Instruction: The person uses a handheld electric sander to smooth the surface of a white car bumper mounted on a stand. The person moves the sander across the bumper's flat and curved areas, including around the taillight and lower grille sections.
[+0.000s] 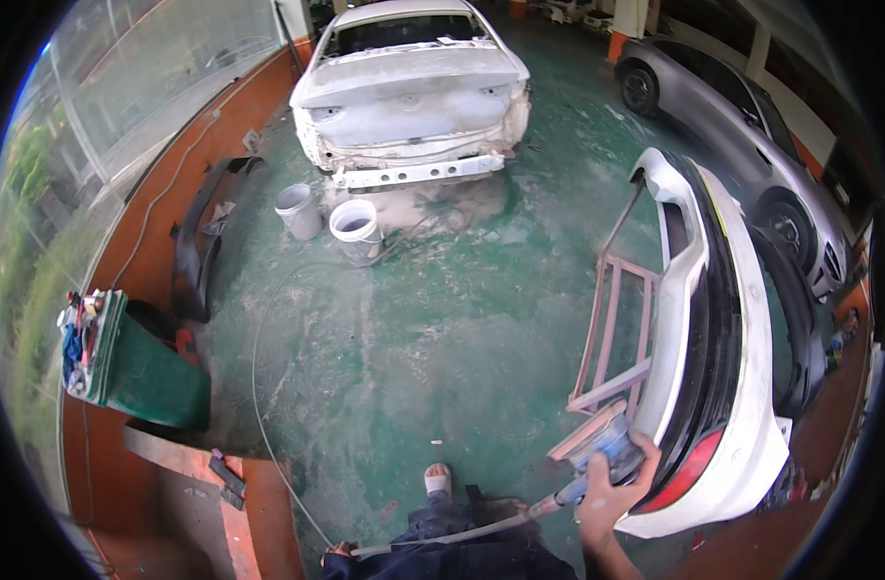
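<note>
My right hand (609,495) is closed around a blue-grey power sander (605,443), fingers over its top. The sander is beside the inner edge of a white car bumper (752,425); whether they touch I cannot tell. From the sander's rear a pale hose (442,536) runs left across the front of my body. Low at the lower edge, my left hand (341,550) is closed on that hose, partly hidden. The bumper has a black middle band and a red light (687,472), and rests at a pinkish metal stand (613,309).
A stripped white car (413,106) stands ahead, with two buckets (299,215) (356,232) before it. Left are a green bin (162,372) and a black bumper (193,246) along the orange wall. A thin hose (256,387) curves over the floor. A silver car (742,116) is parked at right.
</note>
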The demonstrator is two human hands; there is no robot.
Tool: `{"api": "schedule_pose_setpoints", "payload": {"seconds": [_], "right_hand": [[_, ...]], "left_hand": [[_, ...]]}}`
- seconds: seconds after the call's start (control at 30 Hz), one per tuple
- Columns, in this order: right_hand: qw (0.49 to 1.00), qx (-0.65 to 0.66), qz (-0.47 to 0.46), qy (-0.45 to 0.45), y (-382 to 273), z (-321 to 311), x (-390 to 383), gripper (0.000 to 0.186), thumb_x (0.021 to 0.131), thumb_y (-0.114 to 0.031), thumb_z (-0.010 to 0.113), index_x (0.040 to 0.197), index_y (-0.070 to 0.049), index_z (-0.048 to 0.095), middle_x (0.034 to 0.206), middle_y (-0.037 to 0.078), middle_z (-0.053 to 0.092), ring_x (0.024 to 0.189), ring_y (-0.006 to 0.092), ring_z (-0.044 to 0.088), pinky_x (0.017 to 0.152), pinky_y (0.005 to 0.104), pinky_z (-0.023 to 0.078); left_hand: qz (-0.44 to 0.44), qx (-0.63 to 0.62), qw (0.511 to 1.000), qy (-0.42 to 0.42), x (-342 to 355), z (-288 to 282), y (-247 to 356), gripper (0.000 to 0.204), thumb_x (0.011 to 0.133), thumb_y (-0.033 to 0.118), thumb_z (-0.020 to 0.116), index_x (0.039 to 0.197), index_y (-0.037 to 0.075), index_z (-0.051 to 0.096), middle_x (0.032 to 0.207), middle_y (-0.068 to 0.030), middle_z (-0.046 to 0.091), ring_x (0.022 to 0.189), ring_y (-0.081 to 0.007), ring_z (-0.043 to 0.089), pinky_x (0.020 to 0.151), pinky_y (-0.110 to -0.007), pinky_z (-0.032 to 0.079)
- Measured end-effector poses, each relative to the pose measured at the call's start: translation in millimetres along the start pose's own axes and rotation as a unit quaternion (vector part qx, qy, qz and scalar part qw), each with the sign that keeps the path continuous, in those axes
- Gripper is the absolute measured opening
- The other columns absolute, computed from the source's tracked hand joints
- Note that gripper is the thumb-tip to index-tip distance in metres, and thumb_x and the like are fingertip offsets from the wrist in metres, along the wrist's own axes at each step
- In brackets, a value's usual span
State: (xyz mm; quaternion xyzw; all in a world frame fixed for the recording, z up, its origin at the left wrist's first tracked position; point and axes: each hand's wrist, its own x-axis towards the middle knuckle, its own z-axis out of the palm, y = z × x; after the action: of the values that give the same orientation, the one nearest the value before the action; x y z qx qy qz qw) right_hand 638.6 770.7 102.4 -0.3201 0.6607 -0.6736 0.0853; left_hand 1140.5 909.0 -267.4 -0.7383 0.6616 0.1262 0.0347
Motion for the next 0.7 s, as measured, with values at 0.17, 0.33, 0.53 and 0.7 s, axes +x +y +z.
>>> {"api": "schedule_pose_setpoints", "payload": {"seconds": [0.17,0.33,0.53,0.7], "right_hand": [[0.927,-0.33,-0.127,0.124,-11.2,-117.0,108.3,0.043,0.084,0.0,0.076,0.124,0.0,0.059,0.109,0.014,0.06,0.101,0.0281,0.06,0.098,0.0377,0.048],[0.835,-0.55,-0.018,0.01,-16.9,-242.6,178.2,0.046,0.081,-0.007,0.081,0.121,-0.004,0.06,0.112,0.024,0.061,0.1,0.0461,0.07,0.088,0.0515,0.058],[0.741,-0.65,-0.002,-0.169,38.7,-280.8,170.0,0.046,0.08,-0.017,0.083,0.12,-0.009,0.061,0.118,0.023,0.061,0.089,0.0432,0.076,0.082,0.0482,0.064],[0.75,-0.61,-0.073,-0.245,55.1,-323.0,242.3,0.058,0.074,-0.016,0.082,0.126,-0.01,0.058,0.115,0.023,0.06,0.087,0.0446,0.075,0.078,0.0495,0.064]], "left_hand": [[0.171,-0.117,0.975,-0.083,89.2,-42.0,40.3,0.016,0.081,0.034,0.079,0.088,0.021,0.084,0.081,-0.0112,0.076,0.087,-0.0368,0.074,0.073,-0.048,0.06],[0.212,-0.075,0.953,-0.201,154.8,-69.6,121.5,0.029,0.082,0.044,0.082,0.088,0.015,0.081,0.079,-0.0151,0.075,0.079,-0.0403,0.074,0.07,-0.05,0.059],[0.33,-0.106,0.915,-0.205,129.9,-69.4,254.2,0.034,0.076,0.042,0.089,0.073,0.01,0.076,0.07,-0.0145,0.071,0.073,-0.0404,0.072,0.065,-0.049,0.057],[0.371,-0.1,0.894,-0.23,36.8,-56.2,325.7,0.034,0.074,0.043,0.089,0.074,0.012,0.075,0.07,-0.0122,0.071,0.073,-0.0391,0.072,0.067,-0.049,0.058]]}}
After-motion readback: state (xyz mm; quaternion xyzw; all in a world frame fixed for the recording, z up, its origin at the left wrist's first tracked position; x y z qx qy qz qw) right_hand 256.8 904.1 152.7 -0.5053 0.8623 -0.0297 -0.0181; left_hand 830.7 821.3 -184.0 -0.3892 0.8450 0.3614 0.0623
